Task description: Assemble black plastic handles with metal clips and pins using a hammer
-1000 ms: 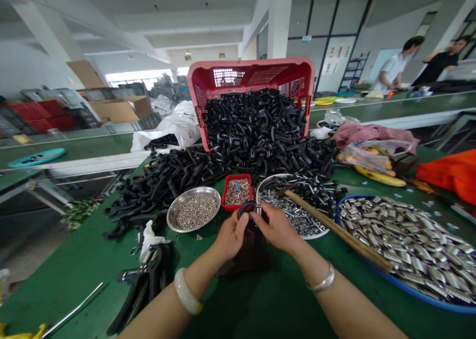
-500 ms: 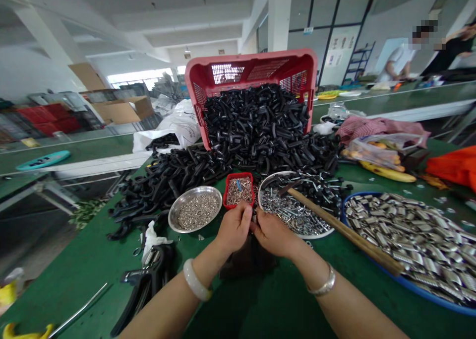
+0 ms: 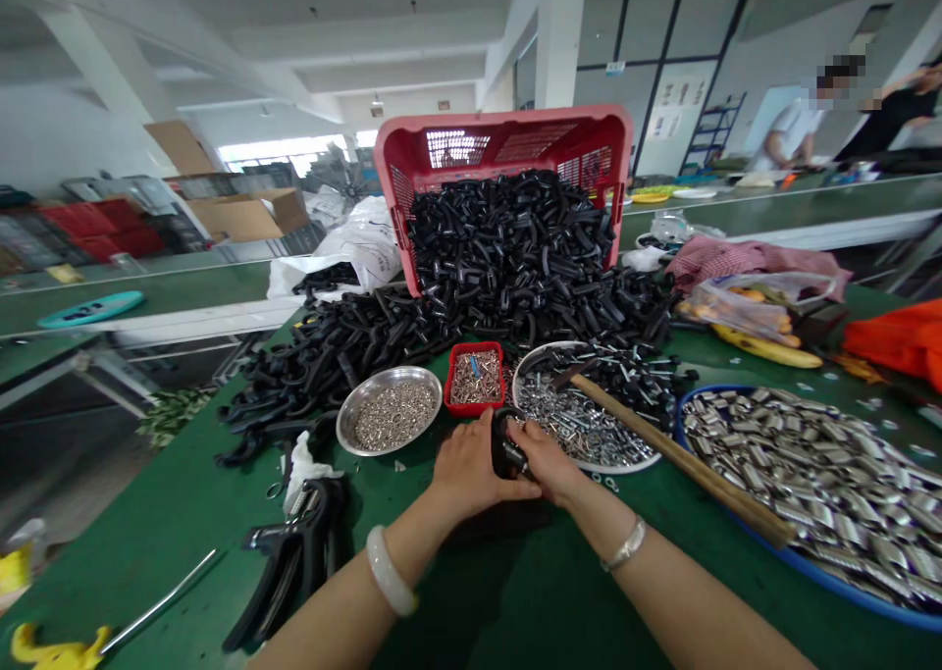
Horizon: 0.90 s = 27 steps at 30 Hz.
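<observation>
A black part (image 3: 507,444) sits between my two hands, above a dark block (image 3: 500,523) on the green table. My left hand (image 3: 469,471) lies along its left side, fingers together and thumb stretched to the right beneath it. From the right, my right hand (image 3: 545,459) pinches the same part. Just beyond my hands is a small red tray (image 3: 450,402) of small fasteners. A metal dish (image 3: 345,444) of tiny metal pieces stands to the left, and a white dish (image 3: 648,462) of screws and bolts to the right.
A hammer (image 3: 684,464) lies across the white dish and a blue tray (image 3: 816,564) of metal pieces. Behind, a red crate (image 3: 625,140) spills black parts. Black handles (image 3: 294,552) and a yellow-handled tool (image 3: 59,647) lie left. Two people stand far right.
My left hand has turned flatter, its thumb now stretched to the right. My right hand has moved slightly right and down, and the black part between them now shows. The view has shifted slightly.
</observation>
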Each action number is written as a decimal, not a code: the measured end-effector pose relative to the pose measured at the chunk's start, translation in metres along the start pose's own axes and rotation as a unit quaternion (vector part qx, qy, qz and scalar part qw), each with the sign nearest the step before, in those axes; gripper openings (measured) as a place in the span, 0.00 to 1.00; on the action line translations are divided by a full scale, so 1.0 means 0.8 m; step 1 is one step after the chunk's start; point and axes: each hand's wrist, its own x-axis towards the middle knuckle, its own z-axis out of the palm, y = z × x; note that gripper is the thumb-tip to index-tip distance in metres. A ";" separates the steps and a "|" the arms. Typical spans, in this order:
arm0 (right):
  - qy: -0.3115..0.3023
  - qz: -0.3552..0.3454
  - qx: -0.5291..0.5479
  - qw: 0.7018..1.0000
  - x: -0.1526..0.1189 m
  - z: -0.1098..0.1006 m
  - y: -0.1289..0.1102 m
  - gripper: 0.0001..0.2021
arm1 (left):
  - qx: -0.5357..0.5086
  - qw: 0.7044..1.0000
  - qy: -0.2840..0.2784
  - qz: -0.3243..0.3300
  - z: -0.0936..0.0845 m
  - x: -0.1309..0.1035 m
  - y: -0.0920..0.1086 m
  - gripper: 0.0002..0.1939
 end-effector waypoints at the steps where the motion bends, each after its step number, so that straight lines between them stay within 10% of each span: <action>1: -0.008 -0.001 0.006 1.000 -0.002 0.001 0.000 0.17 | 0.015 1.000 0.000 -0.001 0.001 -0.003 -0.002 0.55; 5: -0.062 -0.061 -0.249 0.965 -0.002 -0.012 -0.021 0.23 | 0.042 0.999 -0.009 0.003 -0.001 -0.006 -0.015 0.53; 8: -0.038 -0.113 -0.550 0.826 0.025 -0.021 -0.055 0.27 | 0.088 0.996 -0.017 0.019 -0.006 -0.002 -0.025 0.54; 14: -0.070 -0.113 -0.660 0.740 0.120 0.023 -0.093 0.10 | 0.155 0.982 -0.079 0.077 0.000 0.013 -0.034 0.58; 23: -0.093 -0.117 -0.694 0.704 0.164 0.021 -0.071 0.12 | 0.108 0.979 -0.103 0.137 -0.016 0.014 -0.051 0.61; 27: -0.083 -0.147 -0.674 0.719 0.162 0.005 -0.066 0.12 | 0.117 0.992 -0.019 0.047 -0.042 0.048 -0.055 0.34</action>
